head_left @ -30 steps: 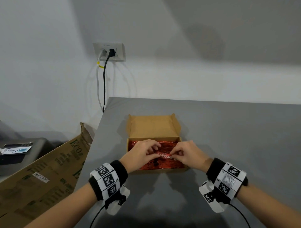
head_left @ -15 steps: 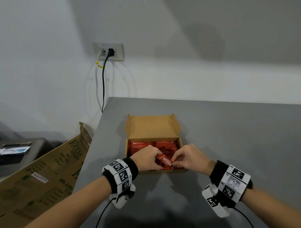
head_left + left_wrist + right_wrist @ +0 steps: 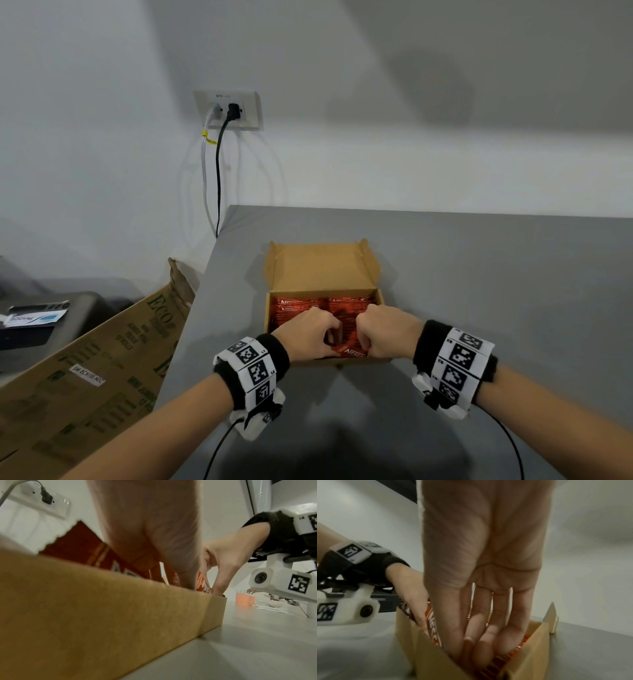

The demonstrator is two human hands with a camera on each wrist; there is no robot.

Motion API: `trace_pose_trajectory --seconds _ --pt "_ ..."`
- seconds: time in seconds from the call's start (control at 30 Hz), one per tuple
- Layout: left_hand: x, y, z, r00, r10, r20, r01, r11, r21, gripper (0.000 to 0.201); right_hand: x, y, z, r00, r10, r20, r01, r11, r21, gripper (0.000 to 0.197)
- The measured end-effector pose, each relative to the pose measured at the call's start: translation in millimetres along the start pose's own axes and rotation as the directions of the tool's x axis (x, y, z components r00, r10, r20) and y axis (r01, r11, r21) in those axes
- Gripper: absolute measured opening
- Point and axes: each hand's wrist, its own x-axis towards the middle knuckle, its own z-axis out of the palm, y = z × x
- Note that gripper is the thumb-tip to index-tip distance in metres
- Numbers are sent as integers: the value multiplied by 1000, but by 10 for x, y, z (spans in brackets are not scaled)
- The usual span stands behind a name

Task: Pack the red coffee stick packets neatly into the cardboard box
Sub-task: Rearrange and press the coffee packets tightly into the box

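Grey desk (image 3: 479, 308), one, carrying one open cardboard box (image 3: 322, 270) near its left edge, lid flap tipped back toward the wall. Box is packed with red coffee stick packets (image 3: 346, 303) standing on edge in two side-by-side rows; too many and too tight to count. One packet (image 3: 352, 352) with white lettering sits at the near wall of the box, between both hands, tilted and not fully down.

Step in hand, as I judge it: seating the last packet in the front row; task looks close to done. No loose packets visible on the desk in the head view.

Left hand (image 3: 308, 337): fingers curled down into the box, pinching the left end of that packet. Right hand (image 3: 387, 334): fingers (image 3: 486, 639) run nearly straight down into the box and press the packed row back from the near wall, thumb against the packet; a firm grip is not clear.

Next move probably calls for pushing the packet straight down into the gap, keeping the row held back, then levelling the tops.

Off the desk: one large printed carton (image 3: 85, 377) at left, one wall socket (image 3: 227, 109) with two plugs in it.
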Motion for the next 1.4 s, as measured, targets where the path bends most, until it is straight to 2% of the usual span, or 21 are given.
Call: trace_pose_trajectory --seconds 0.03,0.13,0.2,0.27,0.5,0.73,0.83,0.93,1.1,1.23,1.4 --pt "-5 -2 -33 1000 6 7 -6 1000 -12 9 6 -13 -2 1000 2 5 -1 1000 -25 17" --pt "-25 8 -155 1000 0 4 1 992 -128 20 9 -32 -6 1000 -1 6 1 998 -58 19" --pt "-44 52 -179 999 45 -4 -45 986 -163 14 20 -51 -12 1000 -10 15 11 997 -71 19" --pt "-54 101 -144 996 82 20 -79 987 -138 11 46 -57 -15 999 -27 35 29 998 -55 19" --pt "-4 139 -79 995 59 80 -57 998 -25 11 21 75 -91 996 -12 86 1 992 130 15" --pt "26 243 -40 996 49 81 -58 991 117 13 116 -7 23 998 -3 64 -2 997 77 18" --pt "32 223 -44 993 56 100 -66 993 97 12 113 31 46 999 -16 45 13 997 72 18" --pt "24 157 -83 989 76 123 -77 997 0 13 74 70 5 996 -33 80 24 993 119 16" --pt "-79 78 -109 996 76 57 -70 993 -92 15 -99 160 -48 998 -26 51 22 996 88 19" --pt "-166 73 -33 996 83 27 -83 996 -19 26 -221 211 34 999 -7 44 2 995 100 16" --pt "-140 66 8 989 143 42 -145 987 67 20 -212 241 115 1000 -14 -19 16 996 88 23"
